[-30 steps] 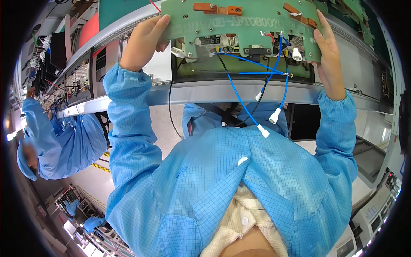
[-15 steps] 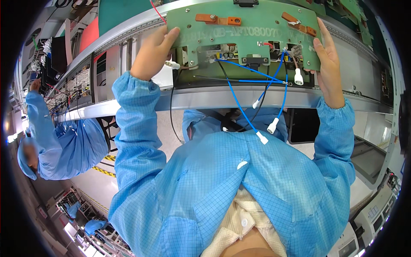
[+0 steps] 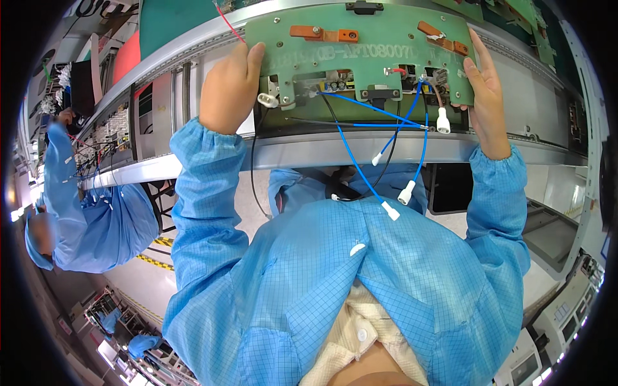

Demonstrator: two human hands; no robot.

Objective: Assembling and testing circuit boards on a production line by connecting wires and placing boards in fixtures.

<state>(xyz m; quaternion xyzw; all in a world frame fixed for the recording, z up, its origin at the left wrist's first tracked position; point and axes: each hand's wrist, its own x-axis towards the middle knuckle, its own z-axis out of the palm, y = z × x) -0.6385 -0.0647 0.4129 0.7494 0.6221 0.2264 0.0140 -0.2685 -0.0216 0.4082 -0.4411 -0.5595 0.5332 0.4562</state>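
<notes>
Both my hands hold a wide green fixture plate (image 3: 360, 55) by its two ends, over the metal rails of the line. My left hand (image 3: 228, 87) grips the left end, thumb on top. At the opposite end my right hand (image 3: 487, 96) has its thumb on the plate's edge, with some fingers tucked behind it. Orange-brown clamps (image 3: 324, 34) sit on the plate. Circuit parts (image 3: 338, 85) show through its cutouts. Blue wires (image 3: 347, 138) with white connectors (image 3: 390, 210) hang from its near edge toward my smock. A thin black wire (image 3: 253, 161) dangles below my left hand.
Metal rails (image 3: 322, 153) cross in front of me. To the left a co-worker in a blue smock (image 3: 109, 225) sits beside several wired boards (image 3: 106, 145). A black panel (image 3: 449, 190) lies below the rail at right. Green boards (image 3: 531, 32) stand at the far right.
The plate has shifted slightly left in the view, and both hands have moved with it. More of the back of my left hand shows at the plate's end.
</notes>
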